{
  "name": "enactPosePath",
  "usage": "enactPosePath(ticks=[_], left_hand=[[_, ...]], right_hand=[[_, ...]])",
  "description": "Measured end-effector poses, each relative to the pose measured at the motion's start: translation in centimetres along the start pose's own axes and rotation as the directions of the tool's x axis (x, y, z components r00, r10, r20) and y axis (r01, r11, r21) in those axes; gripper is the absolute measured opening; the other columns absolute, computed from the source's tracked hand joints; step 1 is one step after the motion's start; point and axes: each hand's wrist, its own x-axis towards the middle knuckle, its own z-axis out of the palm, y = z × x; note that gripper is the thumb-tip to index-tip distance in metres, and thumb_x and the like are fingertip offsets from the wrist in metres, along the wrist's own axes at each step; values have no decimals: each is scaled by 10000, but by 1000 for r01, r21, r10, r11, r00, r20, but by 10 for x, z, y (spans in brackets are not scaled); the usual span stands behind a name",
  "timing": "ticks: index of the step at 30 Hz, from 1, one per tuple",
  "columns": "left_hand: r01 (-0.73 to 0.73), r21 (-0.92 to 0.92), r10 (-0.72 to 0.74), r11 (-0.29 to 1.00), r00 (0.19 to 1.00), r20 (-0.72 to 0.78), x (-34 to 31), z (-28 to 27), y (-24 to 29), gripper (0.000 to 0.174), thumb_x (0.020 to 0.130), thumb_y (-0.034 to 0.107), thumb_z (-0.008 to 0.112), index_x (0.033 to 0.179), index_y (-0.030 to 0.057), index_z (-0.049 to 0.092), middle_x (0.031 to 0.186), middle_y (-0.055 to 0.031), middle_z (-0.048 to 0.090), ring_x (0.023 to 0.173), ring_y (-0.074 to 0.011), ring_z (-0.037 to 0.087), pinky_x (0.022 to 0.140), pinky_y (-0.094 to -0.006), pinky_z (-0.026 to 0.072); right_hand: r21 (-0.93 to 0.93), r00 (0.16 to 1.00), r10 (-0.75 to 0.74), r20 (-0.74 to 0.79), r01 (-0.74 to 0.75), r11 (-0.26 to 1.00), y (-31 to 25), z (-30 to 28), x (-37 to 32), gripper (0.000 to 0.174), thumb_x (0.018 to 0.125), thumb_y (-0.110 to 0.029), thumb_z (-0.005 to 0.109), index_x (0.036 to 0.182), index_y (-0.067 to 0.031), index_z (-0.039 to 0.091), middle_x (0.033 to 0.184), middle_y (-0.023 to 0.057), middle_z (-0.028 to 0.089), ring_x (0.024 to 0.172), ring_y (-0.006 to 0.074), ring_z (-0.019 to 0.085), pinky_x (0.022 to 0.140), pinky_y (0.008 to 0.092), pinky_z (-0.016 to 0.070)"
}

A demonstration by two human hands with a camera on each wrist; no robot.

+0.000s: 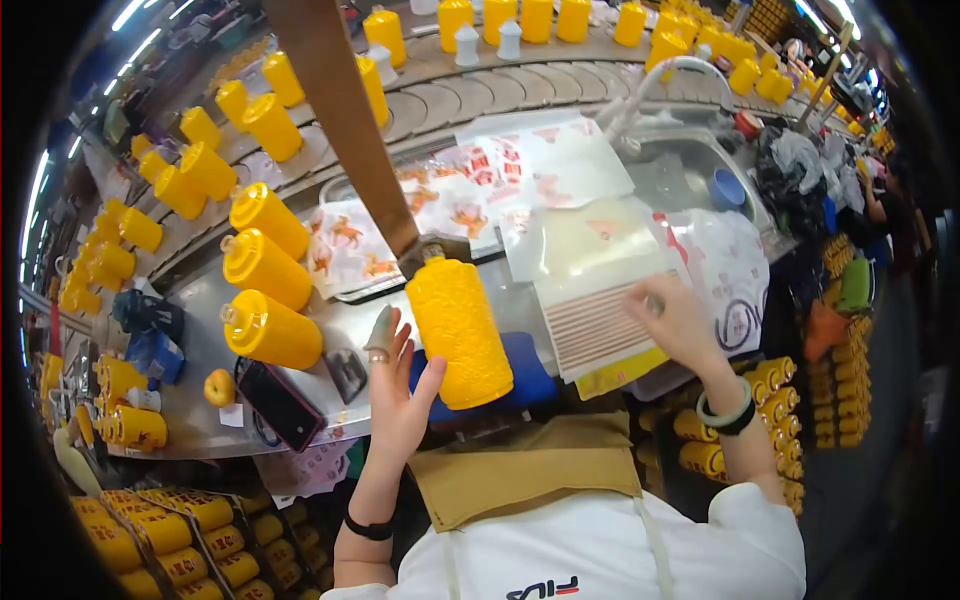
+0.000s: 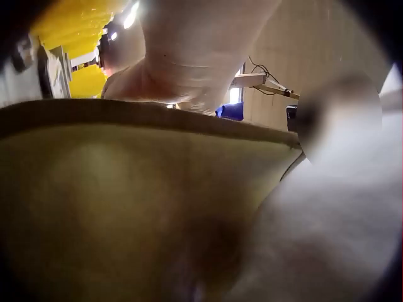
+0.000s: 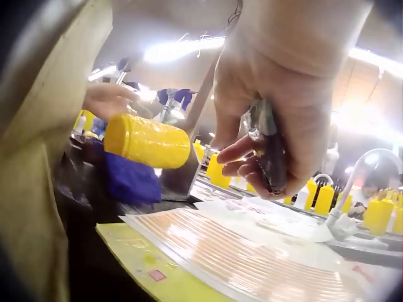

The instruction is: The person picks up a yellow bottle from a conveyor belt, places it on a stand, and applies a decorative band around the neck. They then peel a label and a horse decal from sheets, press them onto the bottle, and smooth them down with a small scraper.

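A yellow bottle [image 1: 460,335] with a raised pattern hangs tilted, its neck at a metal holder [image 1: 432,250]. Beside its left side my left hand [image 1: 400,395] has its fingers extended, a grey-green cover on one fingertip. In the left wrist view that hand [image 2: 195,50] shows only partly, above the apron. My right hand [image 1: 672,318] is over a sheet of pinkish-brown strips [image 1: 605,330]. Its curled fingers hold a small dark tool [image 3: 272,154] against the palm in the right wrist view; I cannot tell its kind. The bottle [image 3: 148,141] also appears there.
Capped yellow bottles [image 1: 272,328] stand at the left near a phone [image 1: 280,405] and an apple [image 1: 219,388]. Printed sheets [image 1: 560,165] cover the bench centre. A sink with a tap [image 1: 690,65] lies behind right. A curved conveyor [image 1: 460,100] carries more bottles.
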Motion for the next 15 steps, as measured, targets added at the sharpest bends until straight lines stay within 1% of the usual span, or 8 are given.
enactPosePath(ticks=[1,4,5,6,7,10,12,15], left_hand=[[31,-62,-30,998,999,16,4,8,-1,822,945,-2,683,1611,15,202,1592,-201,356,1481,-312,384,1214,-449,337],[62,-145,-47,987,993,107,15,22,2,831,951,-18,669,1617,21,174,1545,-175,421,1423,-291,467,1175,-434,401],[58,-157,-48,986,997,65,14,27,1,832,947,-24,676,1611,18,178,1489,-166,484,1345,-275,550,1136,-422,449],[61,-158,-51,986,997,65,14,28,0,832,947,-24,676,1611,18,178,1489,-166,484,1345,-275,550,1136,-422,449],[69,-135,-62,988,997,54,14,28,-2,842,940,-25,688,1608,17,177,1476,-175,495,1329,-273,564,1122,-416,462],[66,-103,-66,992,998,-3,14,33,0,854,912,-3,734,1589,-5,213,1444,-195,522,1299,-271,588,1093,-399,485],[-32,113,37,993,998,-44,12,39,1,849,894,14,755,1573,-30,248,1445,-201,520,1311,-279,579,1090,-396,484],[-44,221,64,974,994,-87,12,46,5,855,870,9,766,1563,-45,268,1420,-202,528,1291,-280,585,1085,-397,486]], right_hand=[[-2,1000,18,11,-18,1000,7,2,4,157,887,-148,759,941,-2,736,886,148,727,809,291,677,763,383,516],[-40,998,49,38,-47,998,14,14,11,162,881,-160,755,914,-4,728,906,171,729,858,348,681,792,410,520],[14,990,92,106,-94,995,9,22,13,172,885,-172,751,924,-6,730,903,172,727,870,348,683,801,410,520],[65,976,130,174,-143,988,6,27,15,183,890,-185,746,934,-8,732,900,174,726,881,349,684,810,410,520],[69,984,79,159,-91,994,9,33,18,198,891,-199,744,946,-9,732,911,181,725,871,344,685,804,417,524],[84,985,82,153,-96,992,1,35,37,203,892,-202,742,960,-10,733,907,182,723,870,345,687,805,421,525],[85,983,54,177,-70,994,-5,34,51,205,893,-204,740,967,-13,733,910,179,722,875,347,684,807,419,525],[84,980,11,201,-29,996,-3,38,77,206,894,-207,739,977,-18,732,915,170,717,881,347,674,811,413,522]])
